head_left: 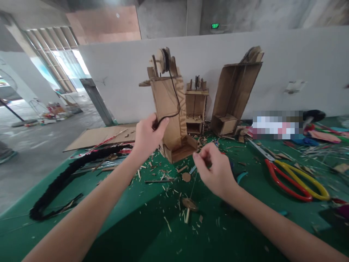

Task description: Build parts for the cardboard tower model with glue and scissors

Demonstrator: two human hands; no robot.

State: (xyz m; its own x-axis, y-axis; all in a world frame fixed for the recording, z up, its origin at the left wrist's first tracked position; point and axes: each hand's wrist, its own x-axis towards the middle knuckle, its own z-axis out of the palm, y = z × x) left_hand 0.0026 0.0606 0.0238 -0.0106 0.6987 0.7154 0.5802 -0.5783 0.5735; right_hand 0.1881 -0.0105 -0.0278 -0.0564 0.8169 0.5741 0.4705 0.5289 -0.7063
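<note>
I can read almost nothing here. High on the grey wall ahead of me hangs a green lit sign (215,26), but its characters are too small and blurred to make out. A patch on my bench (277,124) is blurred into blocks, so nothing there is legible.

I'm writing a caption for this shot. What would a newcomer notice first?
The tall cardboard tower at centre, with a black cord running down from the wheel on top into the left hand. The right hand pinches a thin thread just in front of it. At right, red and yellow scissors lie on the green table, which is littered with wood chips.
</note>
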